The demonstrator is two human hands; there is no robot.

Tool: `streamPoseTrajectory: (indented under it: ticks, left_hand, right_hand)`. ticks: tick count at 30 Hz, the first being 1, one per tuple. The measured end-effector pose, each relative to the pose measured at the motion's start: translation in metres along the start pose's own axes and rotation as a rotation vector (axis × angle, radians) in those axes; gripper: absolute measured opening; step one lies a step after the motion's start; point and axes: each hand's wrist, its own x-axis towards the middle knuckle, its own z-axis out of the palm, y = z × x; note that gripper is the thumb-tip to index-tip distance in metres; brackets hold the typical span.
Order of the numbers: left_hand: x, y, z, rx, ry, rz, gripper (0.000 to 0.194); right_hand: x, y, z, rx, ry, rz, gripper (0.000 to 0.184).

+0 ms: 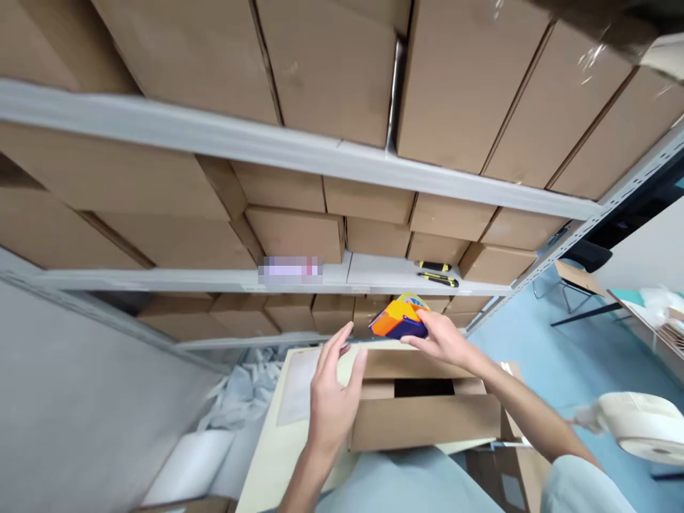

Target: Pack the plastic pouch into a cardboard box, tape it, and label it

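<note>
Boxes (331, 64) lined shelves (299, 153) as our right hand (441, 338) clamped an orange-and-purple item (400, 319), our left hand (332, 392) spread near a carton (427, 422).

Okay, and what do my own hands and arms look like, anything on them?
Your left hand and right hand are bare, with no gloves, rings or watch visible. A plain, pale blue-grey sleeve shows on your right arm, leaving the forearm uncovered. I can't make out a left sleeve.
</note>
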Motion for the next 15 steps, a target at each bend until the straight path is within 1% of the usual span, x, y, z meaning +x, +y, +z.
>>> streamPoseTrajectory:
  ticks: [2, 3, 5, 8, 11, 15]
  left_hand:
    - [-0.016, 0.012, -0.008, -0.055, -0.041, -0.041, 0.045]
    - [-0.021, 0.017, -0.010, -0.081, -0.074, -0.054, 0.043]
    - [-0.028, 0.022, -0.013, -0.116, -0.150, -0.055, 0.039]
    - [-0.032, 0.026, -0.015, -0.126, -0.224, -0.017, 0.030]
    - [-0.035, 0.026, -0.016, -0.138, -0.237, 0.009, 0.022]
    - [-0.039, 0.025, -0.018, -0.191, -0.252, 0.032, 0.020]
  right_hand:
    - [-0.037, -0.019, -0.015, 0.055, -0.015, -0.002, 0.040]
    - [-0.051, -0.028, -0.021, 0.068, -0.018, -0.009, 0.040]
    - [-0.070, -0.042, -0.029, 0.071, -0.011, -0.010, 0.042]
    - [-0.083, -0.055, -0.031, 0.041, -0.013, -0.018, 0.043]
    - [-0.090, -0.060, -0.029, 0.003, -0.051, -0.013, 0.038]
    - [-0.098, -0.061, -0.025, -0.051, -0.080, -0.037, 0.031]
